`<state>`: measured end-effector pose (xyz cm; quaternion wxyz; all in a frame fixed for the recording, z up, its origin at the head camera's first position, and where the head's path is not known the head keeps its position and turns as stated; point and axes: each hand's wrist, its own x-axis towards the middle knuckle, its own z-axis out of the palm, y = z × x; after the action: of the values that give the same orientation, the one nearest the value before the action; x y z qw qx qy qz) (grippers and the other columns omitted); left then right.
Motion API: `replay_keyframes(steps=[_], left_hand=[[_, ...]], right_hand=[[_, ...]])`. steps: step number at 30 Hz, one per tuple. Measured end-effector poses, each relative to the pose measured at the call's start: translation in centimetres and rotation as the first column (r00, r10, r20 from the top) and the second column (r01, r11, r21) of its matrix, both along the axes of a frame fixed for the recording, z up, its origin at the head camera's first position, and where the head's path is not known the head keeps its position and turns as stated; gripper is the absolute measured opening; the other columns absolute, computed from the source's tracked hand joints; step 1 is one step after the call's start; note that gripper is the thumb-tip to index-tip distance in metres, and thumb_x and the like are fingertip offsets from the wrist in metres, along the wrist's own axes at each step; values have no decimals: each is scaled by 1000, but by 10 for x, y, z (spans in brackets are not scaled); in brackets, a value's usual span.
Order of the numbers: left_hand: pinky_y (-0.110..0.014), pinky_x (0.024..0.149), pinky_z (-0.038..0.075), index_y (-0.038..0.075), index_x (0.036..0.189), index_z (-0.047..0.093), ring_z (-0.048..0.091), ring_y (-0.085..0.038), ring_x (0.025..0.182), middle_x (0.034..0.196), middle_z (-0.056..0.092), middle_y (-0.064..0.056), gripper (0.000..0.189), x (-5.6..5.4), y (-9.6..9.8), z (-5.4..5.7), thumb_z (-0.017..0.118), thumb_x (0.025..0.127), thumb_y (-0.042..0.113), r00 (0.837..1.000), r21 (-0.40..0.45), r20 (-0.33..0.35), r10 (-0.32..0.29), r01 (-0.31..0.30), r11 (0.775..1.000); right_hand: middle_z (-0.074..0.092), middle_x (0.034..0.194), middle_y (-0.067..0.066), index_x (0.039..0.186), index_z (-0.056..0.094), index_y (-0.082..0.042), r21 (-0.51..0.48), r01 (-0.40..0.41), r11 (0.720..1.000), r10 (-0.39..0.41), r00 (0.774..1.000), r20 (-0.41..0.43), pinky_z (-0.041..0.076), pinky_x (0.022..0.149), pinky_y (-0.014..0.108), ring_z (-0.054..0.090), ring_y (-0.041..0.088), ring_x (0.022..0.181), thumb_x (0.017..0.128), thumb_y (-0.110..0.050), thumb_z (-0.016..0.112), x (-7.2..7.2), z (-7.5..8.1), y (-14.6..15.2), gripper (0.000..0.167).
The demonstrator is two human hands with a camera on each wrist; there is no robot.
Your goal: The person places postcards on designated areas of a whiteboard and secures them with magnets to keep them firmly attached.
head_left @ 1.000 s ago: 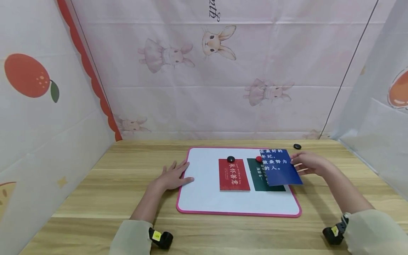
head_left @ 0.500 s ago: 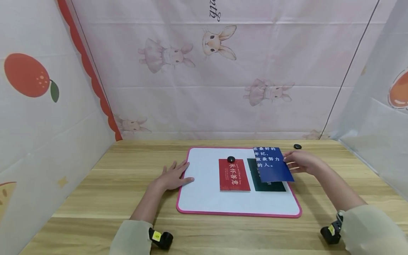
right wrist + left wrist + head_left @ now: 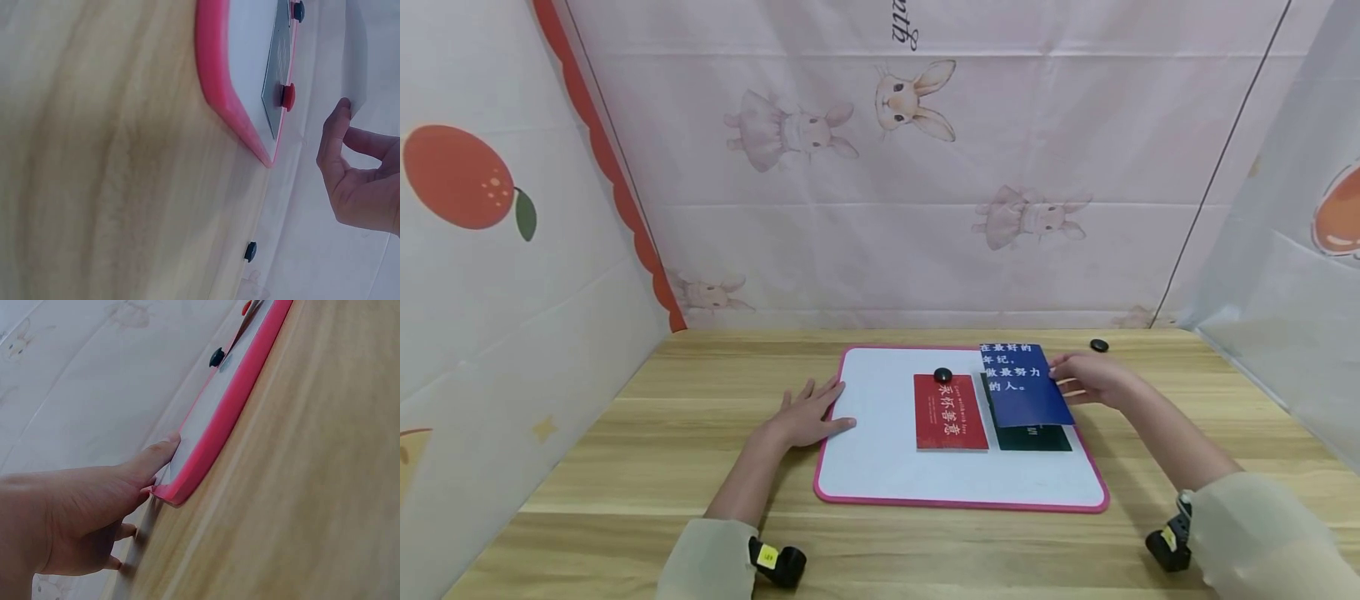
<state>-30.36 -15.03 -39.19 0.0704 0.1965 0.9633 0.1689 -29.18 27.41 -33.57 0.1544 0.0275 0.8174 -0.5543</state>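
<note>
My right hand [image 3: 1093,379] pinches the right edge of a blue card [image 3: 1026,398] with white characters. In the right wrist view the card [image 3: 355,56] is held up off the board. In the head view it hides much of a dark green card [image 3: 1036,438]. A red magnet [image 3: 288,97] sits on the green card. Left of it, a red card [image 3: 951,417] lies under a black magnet [image 3: 943,376]. Both are on a pink-rimmed whiteboard [image 3: 880,467]. My left hand [image 3: 805,417] rests at the board's left edge, thumb on its surface and fingers spread on the table.
A loose black magnet [image 3: 1099,345] lies on the wooden table [image 3: 700,400] beyond the board's far right corner. A printed rabbit curtain [image 3: 850,250] stands behind the table. White sheets hang at both sides.
My right hand has carried the blue card leftward and slightly away, over the green card. The red magnet is now covered in the head view. My left hand stays in place.
</note>
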Motion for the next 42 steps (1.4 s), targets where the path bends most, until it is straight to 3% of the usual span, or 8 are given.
replay_keyframes(steps=[11, 20, 34, 42], left_hand=[[-58, 103, -4, 12, 146, 25, 3, -37, 136, 150, 18, -11, 78, -1, 0, -1, 51, 87, 54, 1000, 15, 0, 0, 0, 1000], [-58, 103, -4, 12, 146, 25, 4, -38, 136, 151, 17, -10, 77, -1, 0, -2, 51, 87, 54, 1000, 12, 2, 1, -1, 1000], [-59, 102, -4, 12, 147, 23, 3, -38, 136, 151, 16, -10, 78, -2, -1, -1, 49, 87, 55, 1000, -6, 0, -1, 1, 1000], [-58, 103, -4, 13, 147, 23, 4, -37, 136, 151, 17, -10, 77, -2, -1, -2, 48, 88, 56, 1000, -14, 2, -1, 1, 1000]], right_hand=[[56, 103, 16, 135, 27, 13, 10, 4, 1000, -4, 1000, 15, 50, 81, 36, 56, 24, 88, 96, -7, 40, -4, 4, -18, 46], [53, 108, 19, 134, 29, 12, 13, 2, 1000, -2, 1000, 11, 50, 77, 32, 53, 26, 88, 96, -8, 41, -9, 4, -29, 45], [48, 120, 25, 134, 29, 11, -37, -19, 999, 19, 1000, 18, 43, 91, 44, 54, 28, 94, 96, -7, 41, -13, 7, -49, 44], [46, 123, 27, 134, 29, 11, -73, -19, 997, 21, 999, 24, 41, 92, 44, 54, 30, 98, 95, -6, 42, -15, 6, -60, 44]])
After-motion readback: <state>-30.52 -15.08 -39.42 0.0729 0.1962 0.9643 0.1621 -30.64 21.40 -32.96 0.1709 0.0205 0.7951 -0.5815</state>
